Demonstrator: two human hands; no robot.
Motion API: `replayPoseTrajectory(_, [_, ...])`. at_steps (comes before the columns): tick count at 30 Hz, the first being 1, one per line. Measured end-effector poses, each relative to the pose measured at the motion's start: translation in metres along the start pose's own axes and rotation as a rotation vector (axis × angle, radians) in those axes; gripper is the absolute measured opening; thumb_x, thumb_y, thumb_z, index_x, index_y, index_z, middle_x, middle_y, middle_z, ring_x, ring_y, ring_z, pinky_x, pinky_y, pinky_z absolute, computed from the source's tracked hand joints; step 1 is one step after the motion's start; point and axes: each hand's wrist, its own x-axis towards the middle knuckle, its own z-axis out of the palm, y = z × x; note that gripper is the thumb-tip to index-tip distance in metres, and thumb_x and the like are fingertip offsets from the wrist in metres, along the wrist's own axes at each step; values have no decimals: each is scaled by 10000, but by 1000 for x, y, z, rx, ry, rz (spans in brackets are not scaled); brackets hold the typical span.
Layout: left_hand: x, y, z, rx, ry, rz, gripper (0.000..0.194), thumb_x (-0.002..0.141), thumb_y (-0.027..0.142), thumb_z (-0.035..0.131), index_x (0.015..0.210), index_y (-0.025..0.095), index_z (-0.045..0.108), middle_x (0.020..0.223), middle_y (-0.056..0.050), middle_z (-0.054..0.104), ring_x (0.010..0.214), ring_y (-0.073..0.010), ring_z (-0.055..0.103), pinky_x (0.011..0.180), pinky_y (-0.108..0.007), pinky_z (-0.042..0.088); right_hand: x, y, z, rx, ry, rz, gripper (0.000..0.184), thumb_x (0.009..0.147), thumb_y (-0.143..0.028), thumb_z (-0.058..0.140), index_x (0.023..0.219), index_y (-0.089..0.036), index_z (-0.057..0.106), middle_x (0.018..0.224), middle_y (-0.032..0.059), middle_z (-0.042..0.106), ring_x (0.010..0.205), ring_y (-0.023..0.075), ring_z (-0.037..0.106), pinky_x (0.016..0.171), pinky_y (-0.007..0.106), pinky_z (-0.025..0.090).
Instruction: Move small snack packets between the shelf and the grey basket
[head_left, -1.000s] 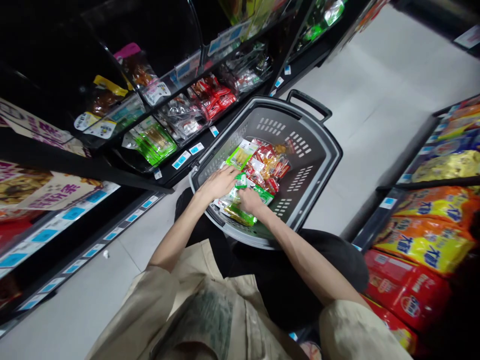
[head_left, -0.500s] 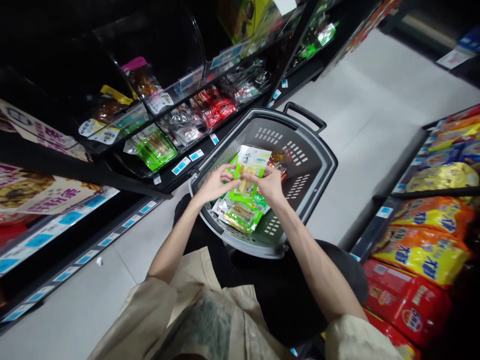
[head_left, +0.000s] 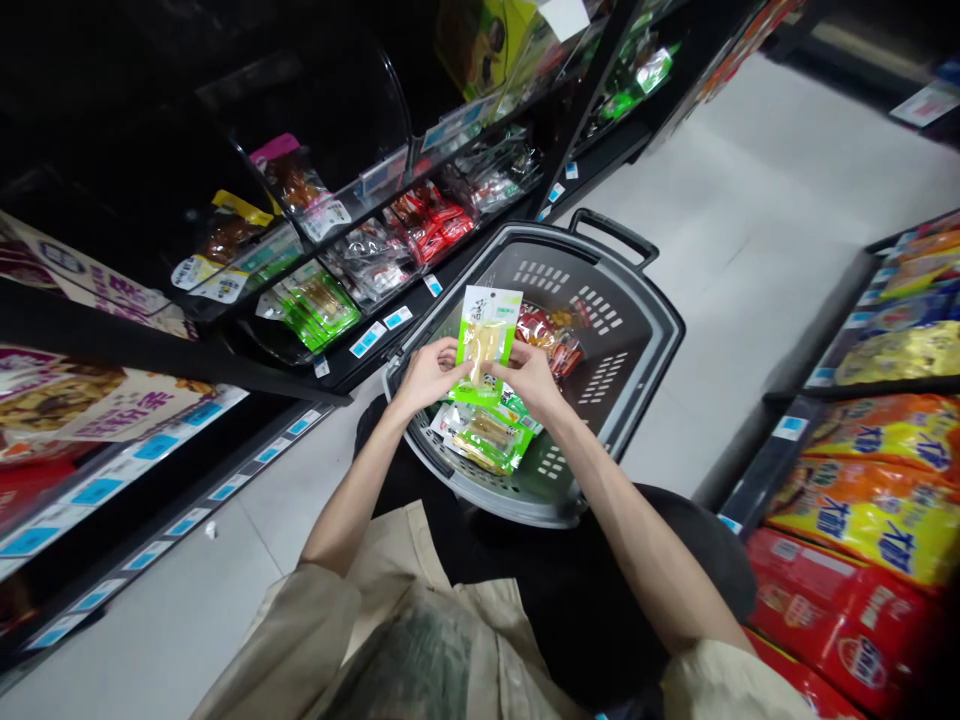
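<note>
A small green-and-white snack packet [head_left: 486,335], its see-through window showing pale yellow food, is held upright over a grey shopping basket [head_left: 630,420]. My left hand [head_left: 431,375] grips its left edge, with the thumb on the front. On the right edge my right hand [head_left: 531,380] is closed in the same way, thumb also across the front. Beneath, more green packets [head_left: 487,437] lie in the near part of the basket. Red-brown packets [head_left: 551,340] lie behind them, partly covered by my right hand.
On the left, low shelf bins hold green packets [head_left: 319,305], red packets [head_left: 431,220] and silvery packets [head_left: 375,260]. Stacked orange-yellow bags [head_left: 862,510] and red packs [head_left: 832,610] line the right side. The basket's black handle [head_left: 615,238] points away over the pale floor [head_left: 720,270].
My left hand has closed on the packet's left edge; its fingers were looser before. The packet has shifted slightly left and turned more squarely to me, uncovering more of the red-brown packets.
</note>
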Motion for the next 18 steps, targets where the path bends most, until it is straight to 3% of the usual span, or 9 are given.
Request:
replayPoseTrajectory(6, [4, -7, 1, -43, 85, -24, 366, 706, 291, 824, 1000, 174, 640, 799, 3, 701, 706, -120, 659, 658, -217, 519, 0, 3, 2, 21, -31, 1, 452, 606, -390, 926, 977, -176, 781, 1017, 61, 834, 950, 275, 784, 963, 457, 626])
replayPoseTrajectory(18, [3, -16, -1, 112, 72, -51, 399, 697, 225, 758, 1012, 230, 514, 809, 24, 738, 675, -149, 690, 629, -242, 512, 0, 10, 6, -37, -90, 2, 493, 620, -432, 942, 1008, -176, 777, 1079, 94, 826, 1026, 281, 778, 1008, 476, 610])
